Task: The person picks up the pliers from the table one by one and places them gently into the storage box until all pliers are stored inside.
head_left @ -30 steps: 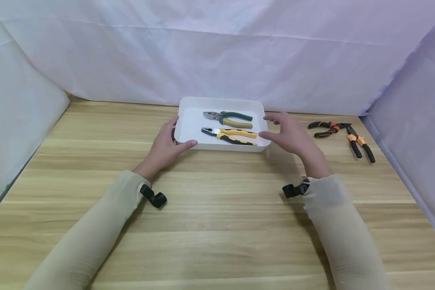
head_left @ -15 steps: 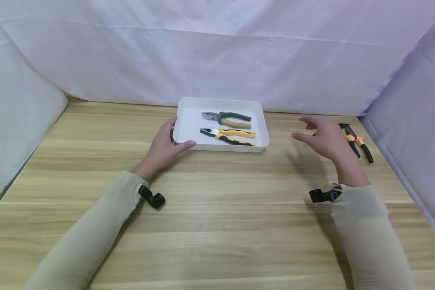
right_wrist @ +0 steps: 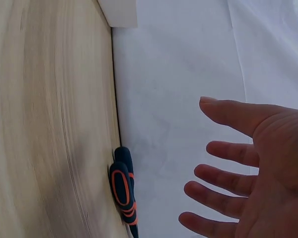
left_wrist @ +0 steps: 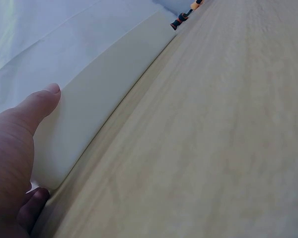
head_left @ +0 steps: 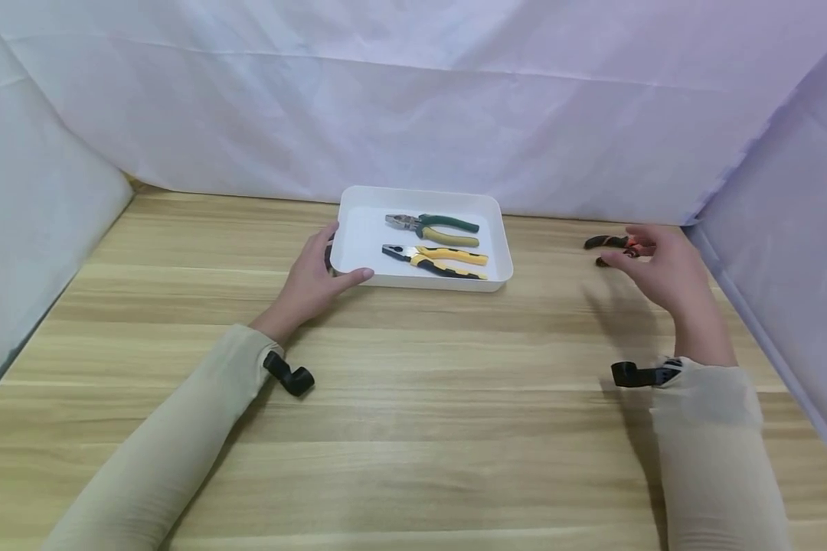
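Observation:
A white tray [head_left: 423, 282] holds two pairs of pliers: green-and-yellow combination pliers [head_left: 448, 226] and, nearer me, yellow-and-black combination pliers [head_left: 448, 260]. My left hand [head_left: 310, 275] holds the tray's near left corner, its thumb against the front wall and its fingers at the left side. On the right, my right hand [head_left: 668, 268] hovers with fingers spread and relaxed, holding nothing. Beneath and left of it lie black-and-red pliers [head_left: 606, 242], their jaws hidden by the hand. In the right wrist view, a gap separates these pliers [right_wrist: 121, 188] from the fingers.
A wood-grain table [head_left: 413, 428] stretches out in front of me. White cloth [head_left: 413, 99] hangs behind the tray, close to its back edge, with more cloth along both sides. Orange-and-black handles [left_wrist: 194, 5] show beyond the tray in the left wrist view.
My right hand has moved right, from beside the tray's right end to over the black-and-red pliers, and now hides the orange-and-black pliers. My left hand and the tray stay in place.

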Motion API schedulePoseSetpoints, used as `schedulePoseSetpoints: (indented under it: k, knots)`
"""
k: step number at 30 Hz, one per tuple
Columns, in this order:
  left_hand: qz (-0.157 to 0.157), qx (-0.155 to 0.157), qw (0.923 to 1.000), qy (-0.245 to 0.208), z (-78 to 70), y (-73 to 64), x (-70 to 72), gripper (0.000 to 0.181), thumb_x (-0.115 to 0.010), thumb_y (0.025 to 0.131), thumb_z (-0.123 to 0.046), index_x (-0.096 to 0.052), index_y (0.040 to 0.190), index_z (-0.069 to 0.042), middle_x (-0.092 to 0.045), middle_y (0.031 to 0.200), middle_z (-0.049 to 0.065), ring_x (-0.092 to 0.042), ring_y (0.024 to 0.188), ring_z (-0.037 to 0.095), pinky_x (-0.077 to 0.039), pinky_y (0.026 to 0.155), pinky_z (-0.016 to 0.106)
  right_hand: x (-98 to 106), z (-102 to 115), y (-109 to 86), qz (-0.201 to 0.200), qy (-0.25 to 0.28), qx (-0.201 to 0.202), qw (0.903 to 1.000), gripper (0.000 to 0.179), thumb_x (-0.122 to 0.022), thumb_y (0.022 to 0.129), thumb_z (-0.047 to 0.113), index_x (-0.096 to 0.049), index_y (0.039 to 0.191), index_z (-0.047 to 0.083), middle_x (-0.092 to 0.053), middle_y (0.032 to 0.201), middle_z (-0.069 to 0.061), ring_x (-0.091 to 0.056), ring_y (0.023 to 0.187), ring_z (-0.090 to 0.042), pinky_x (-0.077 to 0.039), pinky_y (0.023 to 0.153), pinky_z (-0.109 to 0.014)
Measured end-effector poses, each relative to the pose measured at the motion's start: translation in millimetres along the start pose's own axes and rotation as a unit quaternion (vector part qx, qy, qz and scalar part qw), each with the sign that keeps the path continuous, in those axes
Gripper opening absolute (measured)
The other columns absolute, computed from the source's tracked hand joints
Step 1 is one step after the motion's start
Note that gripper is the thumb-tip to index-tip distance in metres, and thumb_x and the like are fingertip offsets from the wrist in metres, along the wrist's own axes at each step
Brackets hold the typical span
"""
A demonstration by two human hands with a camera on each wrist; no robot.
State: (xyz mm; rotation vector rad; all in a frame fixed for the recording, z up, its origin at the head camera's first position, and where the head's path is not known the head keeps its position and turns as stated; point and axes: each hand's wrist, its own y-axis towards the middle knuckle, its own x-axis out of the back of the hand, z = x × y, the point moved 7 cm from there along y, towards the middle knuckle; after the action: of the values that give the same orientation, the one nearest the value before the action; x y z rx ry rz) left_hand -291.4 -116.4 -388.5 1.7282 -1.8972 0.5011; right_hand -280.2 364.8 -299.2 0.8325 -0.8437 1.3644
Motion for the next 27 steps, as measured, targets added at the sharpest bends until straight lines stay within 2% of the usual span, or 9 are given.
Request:
schedulePoseSetpoints:
  k: [5,10,15,22,27]
  knots:
    - [0.001,0.004,1.0000,0.004,0.9,-0.2,-1.5,0.109,-0.079,0.083,-0.051,-0.016,0.163,-0.012,-0.028,0.164,0.018,-0.032,0.151,0.035,-0.030,0.123,0.052,5,-17,-2.3,0.004,-0.010,-0.041,0.9991,0.090,-0.056,0.095,0.061,-0.027,0.159,0.004,-0.042,0.149,-0.036,-0.041,0.133,-0.054,-0.040,0.098,-0.069]
    - [0.000,0.006,1.0000,0.003,1.2,-0.4,-1.7,0.109,-0.079,0.083,-0.051,-0.016,0.163,-0.013,-0.028,0.164,0.018,-0.032,0.151,0.034,-0.031,0.123,0.052,11,-26,-4.9,-0.004,-0.009,-0.061,0.9981,0.098,-0.056,0.093,0.066,-0.022,0.161,0.003,-0.033,0.157,-0.033,-0.038,0.135,-0.057,-0.042,0.096,-0.069]
    - [0.001,0.007,1.0000,0.002,0.9,-0.3,-1.5,0.109,-0.079,0.083,-0.051,-0.016,0.163,-0.013,-0.028,0.164,0.018,-0.033,0.151,0.034,-0.032,0.122,0.051,16,-34,-8.1,-0.014,-0.003,-0.069,0.9975,0.098,-0.055,0.094,0.065,-0.020,0.161,0.002,-0.028,0.161,-0.030,-0.038,0.135,-0.057,-0.043,0.094,-0.069]
    - [-0.001,0.006,1.0000,0.006,1.2,-0.2,-1.2,0.109,-0.079,0.083,-0.051,-0.016,0.163,-0.013,-0.029,0.163,0.018,-0.033,0.150,0.035,-0.032,0.123,0.052,24,-46,-11.0,-0.018,-0.001,-0.095,0.9953,0.100,-0.051,0.095,0.065,-0.015,0.160,-0.002,-0.019,0.164,-0.031,-0.031,0.139,-0.060,-0.034,0.104,-0.074]
    - [-0.002,0.007,0.9999,0.010,1.1,0.0,-1.0,0.109,-0.079,0.083,-0.051,-0.016,0.163,-0.013,-0.030,0.163,0.019,-0.033,0.150,0.035,-0.031,0.123,0.053,29,-57,-12.1,-0.020,-0.009,-0.119,0.9926,0.103,-0.049,0.095,0.067,-0.012,0.160,-0.005,-0.019,0.162,-0.035,-0.027,0.142,-0.060,-0.030,0.107,-0.075]
